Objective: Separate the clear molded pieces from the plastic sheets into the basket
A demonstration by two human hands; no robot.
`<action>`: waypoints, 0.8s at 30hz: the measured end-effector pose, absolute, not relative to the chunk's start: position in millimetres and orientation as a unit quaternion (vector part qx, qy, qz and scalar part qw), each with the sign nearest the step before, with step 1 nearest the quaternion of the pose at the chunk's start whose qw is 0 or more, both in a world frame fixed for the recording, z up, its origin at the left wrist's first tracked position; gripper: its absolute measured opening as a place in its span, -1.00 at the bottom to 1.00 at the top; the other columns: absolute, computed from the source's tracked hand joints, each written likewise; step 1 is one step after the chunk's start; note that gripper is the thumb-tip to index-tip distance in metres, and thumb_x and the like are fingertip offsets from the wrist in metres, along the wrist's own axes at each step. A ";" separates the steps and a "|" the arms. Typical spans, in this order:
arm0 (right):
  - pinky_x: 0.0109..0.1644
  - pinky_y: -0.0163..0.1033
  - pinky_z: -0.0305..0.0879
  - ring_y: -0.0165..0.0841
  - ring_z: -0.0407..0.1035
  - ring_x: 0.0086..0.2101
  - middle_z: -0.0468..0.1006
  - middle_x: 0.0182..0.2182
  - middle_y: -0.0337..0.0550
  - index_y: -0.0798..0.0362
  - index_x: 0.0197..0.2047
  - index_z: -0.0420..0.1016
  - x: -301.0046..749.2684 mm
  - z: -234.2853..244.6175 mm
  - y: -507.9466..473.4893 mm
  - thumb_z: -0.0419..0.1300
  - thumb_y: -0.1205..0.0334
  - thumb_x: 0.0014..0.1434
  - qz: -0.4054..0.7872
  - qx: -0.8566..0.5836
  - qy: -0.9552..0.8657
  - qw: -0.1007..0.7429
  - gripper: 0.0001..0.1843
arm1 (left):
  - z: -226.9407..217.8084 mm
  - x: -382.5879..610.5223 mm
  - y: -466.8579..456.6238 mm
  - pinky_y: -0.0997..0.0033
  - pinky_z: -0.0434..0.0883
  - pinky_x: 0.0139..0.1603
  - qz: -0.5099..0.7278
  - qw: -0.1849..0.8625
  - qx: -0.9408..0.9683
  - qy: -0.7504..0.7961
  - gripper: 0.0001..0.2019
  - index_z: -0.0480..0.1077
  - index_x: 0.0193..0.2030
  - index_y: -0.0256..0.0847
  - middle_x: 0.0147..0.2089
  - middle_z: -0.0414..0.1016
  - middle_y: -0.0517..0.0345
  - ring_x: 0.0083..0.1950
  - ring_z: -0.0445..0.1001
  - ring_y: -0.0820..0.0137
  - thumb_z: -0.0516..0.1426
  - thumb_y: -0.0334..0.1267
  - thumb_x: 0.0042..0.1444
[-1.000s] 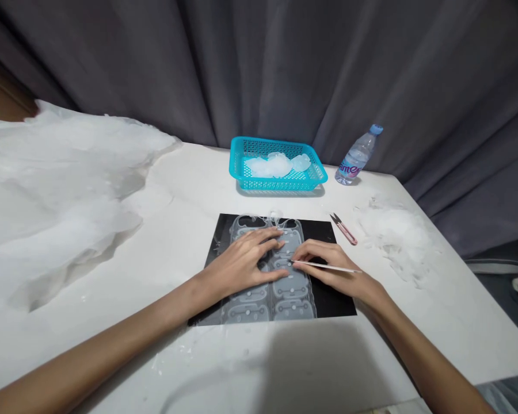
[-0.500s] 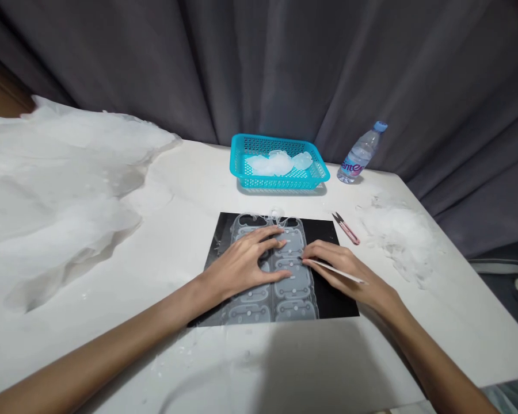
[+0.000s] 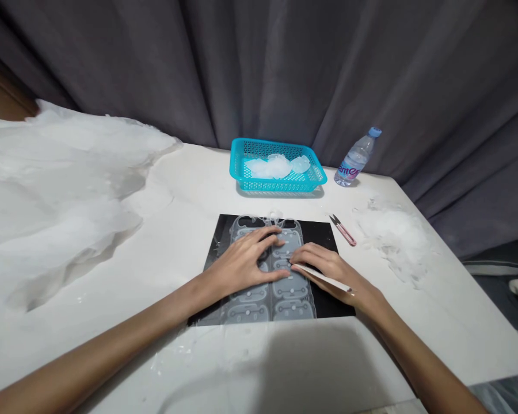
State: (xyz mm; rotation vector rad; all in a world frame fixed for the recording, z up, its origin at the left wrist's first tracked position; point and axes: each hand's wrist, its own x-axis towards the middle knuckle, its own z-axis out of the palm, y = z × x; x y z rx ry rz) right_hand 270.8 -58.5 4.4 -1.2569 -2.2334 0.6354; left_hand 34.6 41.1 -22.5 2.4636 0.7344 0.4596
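A translucent moulded sheet (image 3: 292,310), with two columns of rounded rectangular shapes, lies on a black mat (image 3: 328,307). Spread across its upper middle is my left hand (image 3: 250,256), open, fingertips and thumb resting on the sheet. At the sheet's right column, my right hand (image 3: 322,267) pinches a thin white stick-like tool (image 3: 326,278), perhaps a craft knife. Its back end points toward my right wrist, and its tip by my fingers is too small to make out. My left palm and fingers hide part of the sheet.
Behind the mat stands a blue mesh basket (image 3: 278,185) holding translucent pieces. A water bottle (image 3: 354,158) is to its right. Pink-handled thread snips (image 3: 343,231) lie near a heap of clear scraps (image 3: 397,236). Large translucent sheets (image 3: 64,172) pile up at the left.
My right hand has moved slightly left over the sheet with the white tool. My left hand stays in place on the sheet. The view has shifted a little.
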 end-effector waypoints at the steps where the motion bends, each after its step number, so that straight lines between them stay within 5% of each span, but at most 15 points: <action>1: 0.17 -0.07 0.44 -0.19 0.48 0.05 0.55 0.00 -0.02 -0.06 0.11 0.47 270.2 3.5 -59.6 0.02 0.20 0.53 0.224 -0.464 -0.823 0.239 -0.77 | -22.9 34.6 41.3 -0.14 0.29 0.42 0.168 0.263 0.910 0.275 -0.39 0.44 0.21 -0.13 0.49 0.27 -0.10 0.43 0.34 -0.05 0.26 0.24 0.19; 5: 0.20 -0.04 0.46 -0.16 0.45 0.13 0.48 0.13 0.04 -0.07 0.31 0.36 267.8 -2.9 -59.7 0.01 0.23 0.52 0.169 -0.473 -0.839 0.209 -0.63 | -21.7 35.6 41.2 -0.13 0.26 0.45 0.160 0.276 0.907 0.276 -0.36 0.40 0.24 -0.12 0.56 0.14 -0.11 0.50 0.26 -0.07 0.23 0.27 0.19; 8: 0.14 0.01 0.48 -0.13 0.47 0.05 0.54 0.03 0.07 0.00 0.22 0.45 270.7 -7.6 -42.7 -0.02 0.21 0.52 0.125 -0.460 -0.852 0.215 -0.67 | -18.6 36.5 41.3 -0.12 0.22 0.47 0.141 0.295 0.904 0.276 -0.20 0.23 0.40 -0.16 0.60 0.02 -0.19 0.56 0.13 -0.07 0.21 0.30 0.19; 12: 0.18 0.06 0.40 -0.13 0.46 -0.01 0.58 -0.08 0.04 0.02 0.05 0.54 284.8 -7.9 -3.1 -0.06 0.23 0.52 0.055 -0.544 -0.757 0.356 -0.66 | -19.2 35.0 43.1 -0.19 0.12 0.52 0.126 0.304 0.901 0.284 0.09 -0.24 0.61 -0.15 0.65 -0.21 -0.25 0.62 -0.05 -0.08 0.19 0.36 0.18; 15: 0.18 0.01 0.36 -0.15 0.47 -0.01 0.59 -0.07 0.01 0.02 0.00 0.55 292.6 -4.0 9.8 -0.02 0.18 0.51 0.048 -0.593 -0.677 0.434 -0.69 | -22.0 32.5 43.3 -0.22 0.12 0.51 0.142 0.313 0.896 0.282 0.15 -0.40 0.61 -0.10 0.66 -0.32 -0.24 0.63 -0.11 -0.09 0.20 0.35 0.17; 17: 0.15 -0.01 0.36 -0.15 0.47 -0.03 0.60 -0.10 -0.01 0.01 -0.03 0.57 291.0 1.4 3.4 0.05 0.13 0.48 0.066 -0.599 -0.668 0.437 -0.73 | -20.8 31.2 41.6 -0.18 0.16 0.49 0.178 0.313 0.889 0.284 0.11 -0.22 0.59 -0.12 0.65 -0.29 -0.27 0.62 -0.10 -0.11 0.24 0.35 0.12; 19: 0.12 -0.03 0.35 -0.16 0.46 -0.04 0.60 -0.13 -0.03 -0.01 -0.05 0.59 284.0 9.6 -10.7 0.11 0.12 0.46 0.095 -0.591 -0.674 0.434 -0.75 | -15.4 30.7 38.8 -0.13 0.21 0.45 0.241 0.301 0.868 0.313 -0.12 0.15 0.42 -0.16 0.58 0.01 -0.28 0.56 0.08 -0.09 0.26 0.32 0.13; 21: 0.10 -0.07 0.35 -0.19 0.46 -0.04 0.60 -0.12 -0.05 -0.02 -0.03 0.61 274.3 19.9 -26.5 0.12 0.12 0.46 0.153 -0.565 -0.691 0.423 -0.75 | -6.9 31.3 36.7 -0.05 0.31 0.34 0.288 0.316 0.831 0.357 -0.42 0.42 0.09 -0.19 0.29 0.42 -0.18 0.33 0.38 0.00 0.15 0.30 0.25; 24: 0.01 -0.15 0.39 -0.26 0.48 -0.13 0.58 -0.15 -0.08 -0.04 0.04 0.64 262.5 35.2 -44.1 0.13 0.10 0.46 0.284 -0.503 -0.732 0.361 -0.72 | 4.0 32.5 38.5 0.16 0.44 -0.07 0.257 0.468 0.744 0.401 -0.36 0.48 -0.20 -0.23 -0.23 0.58 0.00 -0.19 0.53 0.21 -0.14 0.30 0.39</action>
